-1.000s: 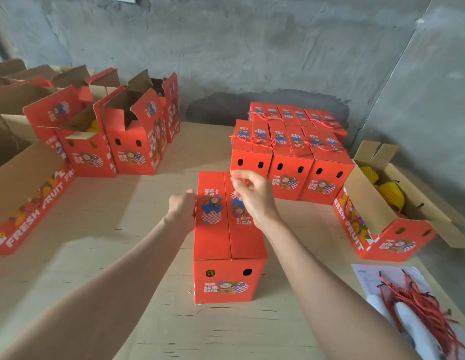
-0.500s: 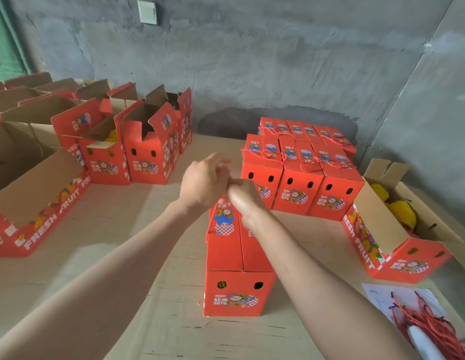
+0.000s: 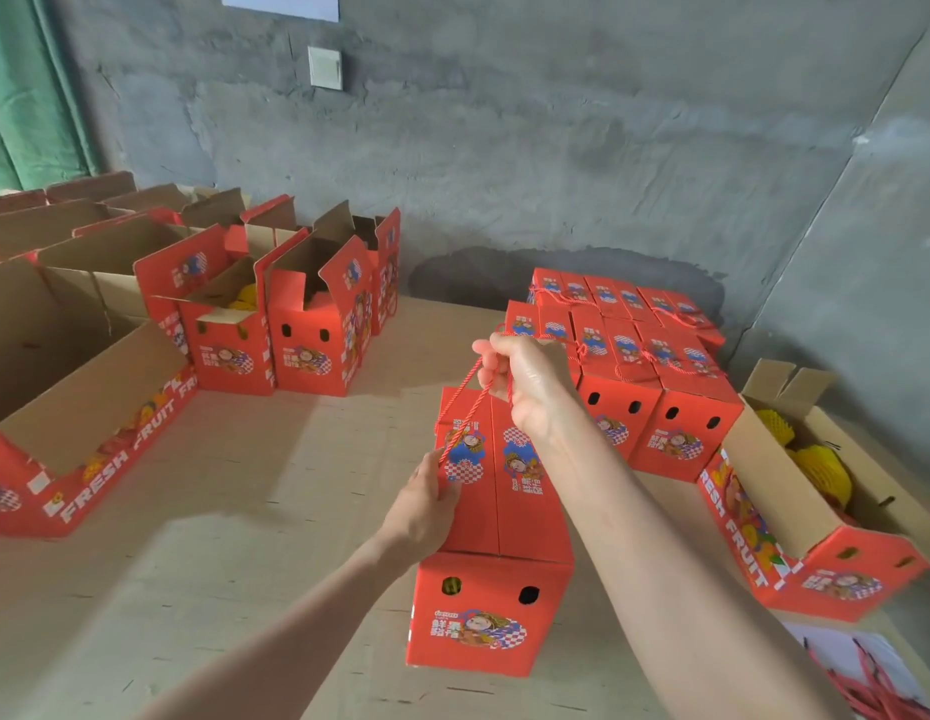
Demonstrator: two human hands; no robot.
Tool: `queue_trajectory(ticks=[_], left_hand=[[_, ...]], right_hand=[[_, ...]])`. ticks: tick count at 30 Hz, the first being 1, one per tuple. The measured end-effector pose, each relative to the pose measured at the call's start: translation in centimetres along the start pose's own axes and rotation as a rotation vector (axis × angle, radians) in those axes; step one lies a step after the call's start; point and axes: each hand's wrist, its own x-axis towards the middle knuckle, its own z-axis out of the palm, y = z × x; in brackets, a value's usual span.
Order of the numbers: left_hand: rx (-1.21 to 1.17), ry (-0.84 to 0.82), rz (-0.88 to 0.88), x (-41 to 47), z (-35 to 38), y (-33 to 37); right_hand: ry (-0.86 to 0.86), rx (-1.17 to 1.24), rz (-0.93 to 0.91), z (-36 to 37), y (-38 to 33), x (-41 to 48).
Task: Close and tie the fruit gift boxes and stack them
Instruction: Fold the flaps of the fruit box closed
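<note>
We log the near box (image 3: 491,615) as printed red cardboard, smooth with a faint sheen. Cord (image 3: 460,413): twisted red rope. Worktop (image 3: 219,511): pale plywood, matt, flecked grain. Open boxes (image 3: 307,262), far left: raw brown corrugated board inside. Far wall (image 3: 556,148): rough, blotchy grey cement. Right: yellow foam netting (image 3: 821,465).

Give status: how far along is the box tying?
Done: a cluster of corded gift boxes sits closed at back right. In hand: the right hand pulls a red cord up from the closed front box, which the left hand holds by its edge. Left: open-flapped boxes at left need closing; stacking can't be confirmed.
</note>
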Motion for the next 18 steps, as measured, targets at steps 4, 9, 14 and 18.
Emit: queue_trajectory(ticks=[4, 9, 14, 18], left_hand=[[-0.005, 0.076, 0.030, 0.3, -0.6, 0.6], [-0.005, 0.142, 0.084, 0.4, -0.6, 0.7], [0.012, 0.158, 0.065, 1.3, -1.2, 0.6], [0.042, 0.174, 0.021, 1.5, -1.8, -1.4]], right_hand=[[-0.020, -0.073, -0.098, 0.8, -1.3, -0.1], [-0.055, -0.076, -0.220, 0.7, -2.5, 0.1], [-0.078, -0.075, -0.232, 1.0, -2.2, 1.1], [-0.101, -0.131, -0.237, 2.1, -0.5, 2.7]])
